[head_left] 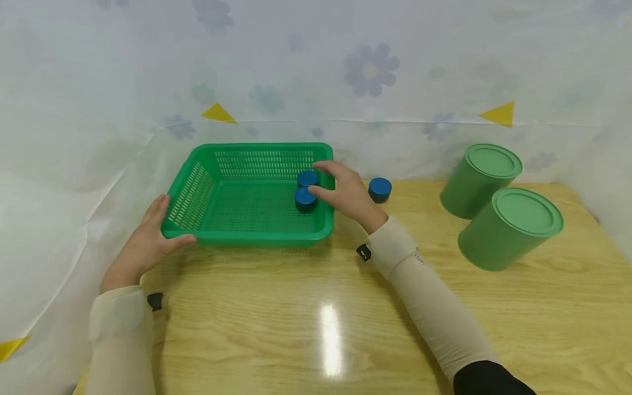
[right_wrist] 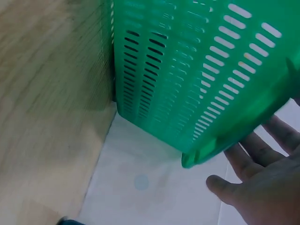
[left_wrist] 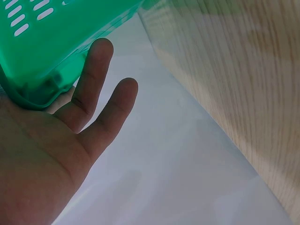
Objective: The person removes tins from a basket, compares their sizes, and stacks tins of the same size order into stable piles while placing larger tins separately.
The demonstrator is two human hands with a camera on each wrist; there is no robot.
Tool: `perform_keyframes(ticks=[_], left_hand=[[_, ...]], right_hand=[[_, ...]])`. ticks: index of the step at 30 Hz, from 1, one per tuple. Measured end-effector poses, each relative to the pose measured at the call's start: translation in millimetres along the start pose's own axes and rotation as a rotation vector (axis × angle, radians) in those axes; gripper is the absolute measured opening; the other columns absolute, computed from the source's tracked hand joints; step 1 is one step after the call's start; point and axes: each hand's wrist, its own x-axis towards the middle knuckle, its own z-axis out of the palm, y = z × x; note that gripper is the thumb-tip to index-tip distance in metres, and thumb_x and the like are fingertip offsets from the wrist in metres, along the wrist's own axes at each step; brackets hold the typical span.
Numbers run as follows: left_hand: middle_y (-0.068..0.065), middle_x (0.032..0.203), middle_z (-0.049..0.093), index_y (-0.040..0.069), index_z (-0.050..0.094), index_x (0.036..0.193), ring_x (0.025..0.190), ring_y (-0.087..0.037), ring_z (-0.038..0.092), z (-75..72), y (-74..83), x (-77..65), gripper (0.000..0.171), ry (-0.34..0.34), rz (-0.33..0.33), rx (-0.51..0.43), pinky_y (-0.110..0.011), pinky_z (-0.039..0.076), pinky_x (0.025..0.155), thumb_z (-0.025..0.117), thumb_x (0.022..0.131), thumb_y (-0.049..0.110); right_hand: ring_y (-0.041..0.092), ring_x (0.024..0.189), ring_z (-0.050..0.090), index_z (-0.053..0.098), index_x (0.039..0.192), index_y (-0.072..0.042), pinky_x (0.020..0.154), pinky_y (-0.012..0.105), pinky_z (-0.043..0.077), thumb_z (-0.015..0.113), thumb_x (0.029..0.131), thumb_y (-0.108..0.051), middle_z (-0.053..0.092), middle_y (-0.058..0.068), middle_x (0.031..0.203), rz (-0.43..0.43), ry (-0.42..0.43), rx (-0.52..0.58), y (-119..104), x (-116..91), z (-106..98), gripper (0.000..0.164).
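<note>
A green plastic basket (head_left: 247,237) with slotted walls stands on the wooden table. Inside it, at the right end, sit two short round blue-topped pieces (head_left: 305,198) with dark sides, one close in front of the other. My right hand (head_left: 349,192) reaches over the basket's right rim, thumb and fingers spread apart above these pieces, gripping nothing. At the front left corner, my left hand (head_left: 140,247) rests against the basket, its thumb at the front rim. The left wrist view shows the fingers (left_wrist: 101,70) of that hand extended and apart below the basket wall.
A third blue-topped round piece (head_left: 380,190) lies on the table (head_left: 276,307) just beyond my right wrist. Two green lidded cans (head_left: 508,230) stand farther right. A flower-patterned white sheet (head_left: 306,66) hangs behind the table and along its left side.
</note>
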Motion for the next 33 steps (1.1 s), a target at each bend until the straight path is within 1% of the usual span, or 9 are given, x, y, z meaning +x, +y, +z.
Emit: perform_keyframes(ticks=[4, 8, 11, 14, 16, 21, 24, 28, 33], left_hand=[[-0.013, 0.166, -0.018, 0.015, -0.015, 0.161, 0.148, -0.051, -0.002, 1.6, -0.9, -0.2, 0.118, 0.002, 0.003, 0.000, -0.076, 0.016, 0.107, 0.074, 0.090, 0.049], [-0.013, 0.166, -0.020, 0.014, -0.016, 0.160, 0.148, -0.051, -0.003, 2.1, -0.8, -0.8, 0.119, -0.006, 0.000, 0.001, -0.076, 0.016, 0.107, 0.074, 0.091, 0.049], [-0.013, 0.166, -0.019, 0.014, -0.015, 0.161, 0.148, -0.052, -0.002, 2.8, 0.5, -1.8, 0.119, -0.005, 0.001, 0.003, -0.075, 0.016, 0.107, 0.074, 0.090, 0.050], [-0.011, 0.167, -0.018, 0.016, -0.014, 0.161, 0.148, -0.051, 0.000, 3.5, 2.7, -3.1, 0.119, 0.001, -0.001, 0.000, -0.075, 0.017, 0.107, 0.074, 0.090, 0.051], [-0.010, 0.167, -0.018, 0.017, -0.014, 0.161, 0.148, -0.051, 0.001, 3.1, 3.2, -3.5, 0.119, 0.004, -0.004, -0.001, -0.075, 0.017, 0.107, 0.074, 0.090, 0.051], [-0.010, 0.167, -0.019, 0.016, -0.015, 0.161, 0.148, -0.052, 0.001, 1.4, 4.5, -2.6, 0.120, 0.002, -0.013, 0.014, -0.075, 0.018, 0.107, 0.074, 0.089, 0.053], [-0.010, 0.166, -0.020, 0.017, -0.016, 0.160, 0.148, -0.051, -0.001, 0.3, 4.2, -3.1, 0.120, -0.001, -0.018, 0.014, -0.075, 0.017, 0.107, 0.073, 0.089, 0.054], [-0.009, 0.166, -0.019, 0.018, -0.016, 0.161, 0.149, -0.050, -0.001, -0.4, 4.4, -3.6, 0.119, 0.002, -0.017, 0.007, -0.076, 0.017, 0.106, 0.073, 0.089, 0.054], [-0.011, 0.166, -0.019, 0.017, -0.015, 0.161, 0.148, -0.052, 0.001, -0.2, 4.9, -2.3, 0.120, 0.002, -0.014, 0.010, -0.076, 0.018, 0.106, 0.073, 0.089, 0.054]], right_hand=[[0.027, 0.140, 0.042, 0.044, 0.154, -0.012, 0.119, 0.053, 0.020, 0.069, 0.098, -0.036, 0.045, 0.007, 0.154, 0.035, -0.126, -0.142, -10.0, 16.0, 7.8, 0.066], [0.030, 0.135, 0.048, 0.041, 0.156, -0.015, 0.116, 0.066, 0.005, 0.069, 0.097, -0.038, 0.049, 0.007, 0.151, 0.093, -0.243, -0.345, -19.2, 31.3, 17.8, 0.069], [0.032, 0.133, 0.050, 0.043, 0.155, -0.017, 0.112, 0.073, 0.006, 0.071, 0.096, -0.040, 0.054, 0.008, 0.147, 0.116, -0.305, -0.500, -23.4, 37.8, 25.2, 0.070], [0.033, 0.130, 0.053, 0.046, 0.154, -0.017, 0.110, 0.076, 0.007, 0.073, 0.094, -0.041, 0.060, 0.009, 0.141, 0.124, -0.331, -0.594, -25.8, 40.1, 30.0, 0.070], [0.033, 0.129, 0.054, 0.049, 0.152, -0.018, 0.109, 0.077, 0.008, 0.074, 0.093, -0.041, 0.061, 0.009, 0.138, 0.121, -0.335, -0.622, -26.5, 40.9, 31.4, 0.069], [0.033, 0.128, 0.054, 0.049, 0.152, -0.023, 0.109, 0.077, 0.007, 0.076, 0.090, -0.044, 0.061, 0.006, 0.138, 0.113, -0.339, -0.627, -26.7, 40.9, 31.5, 0.071], [0.035, 0.130, 0.051, 0.048, 0.153, -0.026, 0.108, 0.078, 0.007, 0.078, 0.087, -0.048, 0.064, 0.005, 0.134, 0.102, -0.372, -0.685, -27.7, 40.9, 32.8, 0.075], [0.037, 0.131, 0.050, 0.048, 0.153, -0.026, 0.107, 0.079, 0.007, 0.081, 0.086, -0.044, 0.070, 0.004, 0.122, 0.093, -0.406, -0.744, -29.4, 40.6, 34.5, 0.077], [0.036, 0.125, 0.055, 0.041, 0.157, -0.028, 0.107, 0.080, 0.007, 0.079, 0.091, -0.034, 0.072, 0.003, 0.101, 0.094, -0.395, -0.730, -29.4, 41.9, 34.8, 0.076]])
